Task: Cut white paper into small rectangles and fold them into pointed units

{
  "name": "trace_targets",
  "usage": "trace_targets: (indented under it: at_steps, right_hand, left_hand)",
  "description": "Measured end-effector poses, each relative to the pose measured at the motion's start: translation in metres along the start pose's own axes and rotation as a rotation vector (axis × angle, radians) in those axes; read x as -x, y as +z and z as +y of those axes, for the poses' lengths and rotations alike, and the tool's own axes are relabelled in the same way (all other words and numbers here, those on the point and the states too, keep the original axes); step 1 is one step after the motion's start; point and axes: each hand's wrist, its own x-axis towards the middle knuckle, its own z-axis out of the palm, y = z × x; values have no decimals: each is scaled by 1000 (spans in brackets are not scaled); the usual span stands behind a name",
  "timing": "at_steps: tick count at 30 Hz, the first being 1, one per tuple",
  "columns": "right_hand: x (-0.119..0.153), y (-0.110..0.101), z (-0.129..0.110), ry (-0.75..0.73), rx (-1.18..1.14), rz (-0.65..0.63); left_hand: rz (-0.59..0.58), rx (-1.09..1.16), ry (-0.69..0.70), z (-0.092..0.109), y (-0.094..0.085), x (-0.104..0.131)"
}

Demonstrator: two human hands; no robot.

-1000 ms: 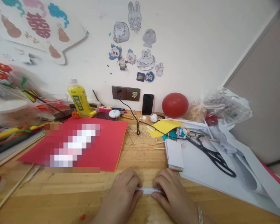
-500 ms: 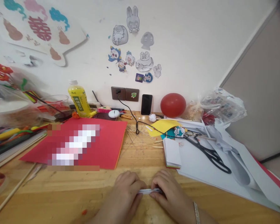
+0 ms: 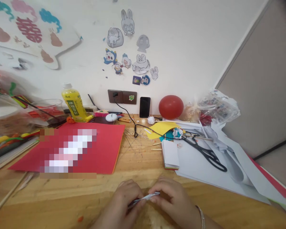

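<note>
Between my two hands, low in the head view, is a narrow folded strip of white paper [image 3: 147,197], tilted with its right end higher. My left hand [image 3: 127,198] pinches the left end between thumb and fingers. Gripping the right part is my right hand [image 3: 168,195], its thumb below and fingers above; a bracelet circles that wrist. My fingers cover parts of the strip, so its full shape is hidden. A stack of small white paper sheets [image 3: 171,154] lies just beyond my right hand.
Red paper sheets [image 3: 105,149] lie at left, partly pixelated. Black-handled scissors [image 3: 212,157] rest on white paper [image 3: 193,168] at right. Along the wall stand a yellow drink bottle [image 3: 73,103], a phone [image 3: 145,107] and a red balloon [image 3: 171,107]. A black cable [image 3: 131,118] runs across the table.
The paper strip has gone from nearly level to tilted, its right end now higher. Both hands still hold it. The view has turned slightly right, shifting the surroundings left.
</note>
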Motion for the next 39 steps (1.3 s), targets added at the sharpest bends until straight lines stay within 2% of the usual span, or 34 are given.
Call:
trace_targets:
  at_steps: [5,9,16,22,27,31,34,39]
  right_hand:
    - [4,5,-3,63,-48,8]
    - [5,5,-3,193,-67,-24]
    - [3,5,-4,27,-10,12]
    - [3,5,-8,24,20,-64]
    - [2,4,-9,-134,91,-125]
    - [2,5,-7,-170,102,-89]
    - [3,4,-6,-132,124,-54]
    - [2,2,-4,-154,98,-16]
  left_hand:
    - [-46,-144,146,5,-1,0]
    - [-33,-153,160,7,-3,-1]
    - [-67,-173,68,13,-3,4]
    - [-20,-276,166,13,-4,1]
    - [-14,-361,281,14,-5,-1]
    - [7,-324,349,12,-2,-1]
    - [35,-286,292,9,-2,-2]
    - [-19,-212,211,8,-3,-1]
